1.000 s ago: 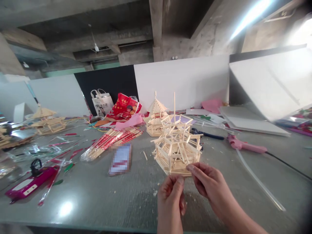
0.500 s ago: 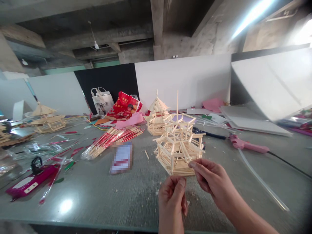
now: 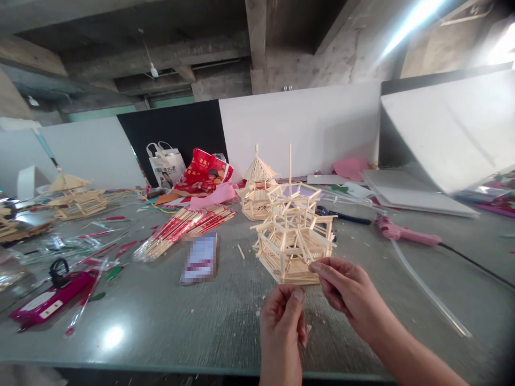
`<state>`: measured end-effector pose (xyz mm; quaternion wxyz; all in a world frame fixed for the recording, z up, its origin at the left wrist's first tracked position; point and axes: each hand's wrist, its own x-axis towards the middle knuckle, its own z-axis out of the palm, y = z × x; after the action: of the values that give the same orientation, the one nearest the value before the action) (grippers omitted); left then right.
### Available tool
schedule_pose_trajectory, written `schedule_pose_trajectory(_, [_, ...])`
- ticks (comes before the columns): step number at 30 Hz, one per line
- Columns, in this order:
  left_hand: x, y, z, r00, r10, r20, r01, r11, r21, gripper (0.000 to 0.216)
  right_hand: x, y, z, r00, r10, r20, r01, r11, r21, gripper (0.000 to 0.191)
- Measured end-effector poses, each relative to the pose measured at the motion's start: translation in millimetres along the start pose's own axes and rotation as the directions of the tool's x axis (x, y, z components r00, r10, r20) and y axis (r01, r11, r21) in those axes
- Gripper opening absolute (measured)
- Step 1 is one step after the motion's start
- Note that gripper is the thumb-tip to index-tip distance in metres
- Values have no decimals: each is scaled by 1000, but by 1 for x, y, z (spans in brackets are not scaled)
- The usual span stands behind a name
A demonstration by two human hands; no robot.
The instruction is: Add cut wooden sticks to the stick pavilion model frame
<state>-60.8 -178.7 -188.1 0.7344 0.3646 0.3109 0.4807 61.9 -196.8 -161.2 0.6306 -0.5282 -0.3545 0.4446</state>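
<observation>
A pavilion-like model made of thin wooden sticks (image 3: 293, 236) stands on the table before me, one long stick rising upright from its top. At its front right edge, my right hand (image 3: 341, 284) is closed in a pinch at the lower end of a thin wooden stick (image 3: 309, 251) slanting up into the frame. My left hand (image 3: 281, 316) is closed, thumb against forefinger, just in front of the model's base. Whatever its fingers hold is hidden or too small to make out. Behind stands a second stick model (image 3: 257, 185) with a pointed roof.
To the right lies a pink glue gun (image 3: 406, 234) with a clear glue stick (image 3: 430, 292). Left of the model are a phone (image 3: 200, 258), bundled wooden sticks (image 3: 177, 230) and a magenta power strip (image 3: 54, 297). White boards (image 3: 418, 193) lie at the back right.
The whole view has shifted slightly, with the scene sitting a little higher and further left. Both hands keep nearly the same pose beside the model.
</observation>
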Motion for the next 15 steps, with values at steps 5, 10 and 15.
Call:
schedule_pose_trajectory(5, [-2, 1, 0, 1000, -5, 1, 5, 1000, -12, 30, 1, 0, 0, 1000, -5, -4, 5, 1000, -12, 30])
schedule_pose_trajectory(10, [-2, 2, 0, 1000, 5, -1, -5, 1000, -4, 29, 1, 0, 0, 1000, -3, -5, 3, 1000, -26, 29])
schedule_pose_trajectory(15, [-3, 2, 1, 1000, 12, 21, -12, 1000, 6, 27, 1, -1, 1, 1000, 5, -7, -5, 1000, -2, 28])
